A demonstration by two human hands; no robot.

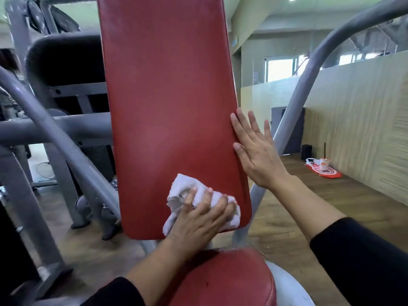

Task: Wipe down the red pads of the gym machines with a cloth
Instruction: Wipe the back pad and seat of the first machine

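Observation:
A tall red back pad (167,96) stands upright in the middle of the view. A crumpled white cloth (183,188) lies against its lower part. My left hand (201,215) presses the cloth to the pad, its fingers curled over the fabric. My right hand (256,151) rests flat on the pad's right edge with straight, spread fingers. A red seat pad (223,281) sits below, between my forearms.
Grey machine tubes (50,129) cross on the left and a curved grey arm (309,80) rises on the right. A wooden wall (357,111) runs along the right, with a cup and orange wrapper (323,167) on the wooden floor beside it.

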